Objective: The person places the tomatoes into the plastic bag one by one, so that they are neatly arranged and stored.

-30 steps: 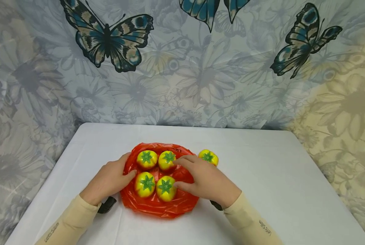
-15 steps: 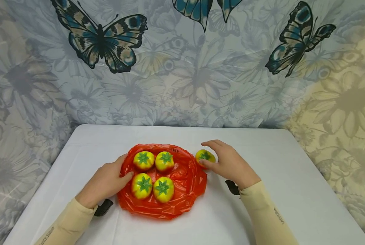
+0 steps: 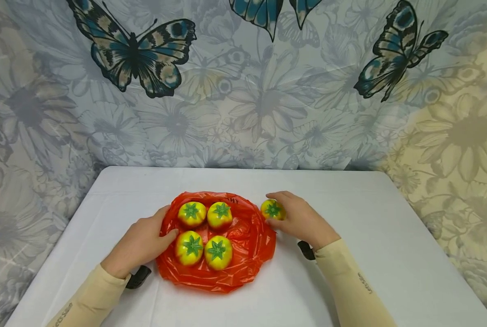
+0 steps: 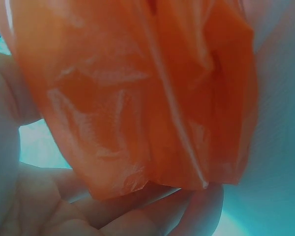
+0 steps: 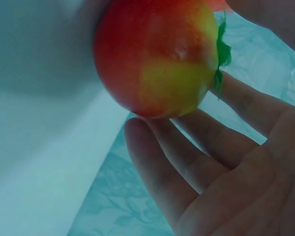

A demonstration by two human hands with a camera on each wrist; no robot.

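A red plastic bag (image 3: 249,254) lies spread on the table with its mouth up and its rim rolled out. Several yellow-and-red tomatoes with green star-shaped tops, one of them a tomato (image 3: 218,253) nearest the front, sit inside its left half. My left hand (image 3: 139,240) holds the bag's left side, thumb over the rim; in the left wrist view its fingers (image 4: 196,211) show below the orange-looking plastic. To the right of the bag, my right hand (image 3: 305,220) grips a single tomato (image 5: 162,64) between thumb and fingers, its green top facing up.
The white table (image 3: 350,281) extends around the bag on all sides. Behind it hangs a wall cloth (image 3: 264,104) printed with flowers and butterflies. Each wrist carries a small black device, such as the one by the left sleeve (image 3: 138,277).
My right hand left the tomatoes in the bag, moved right to the lone tomato and closed in around it. My left hand stayed on the bag's side.
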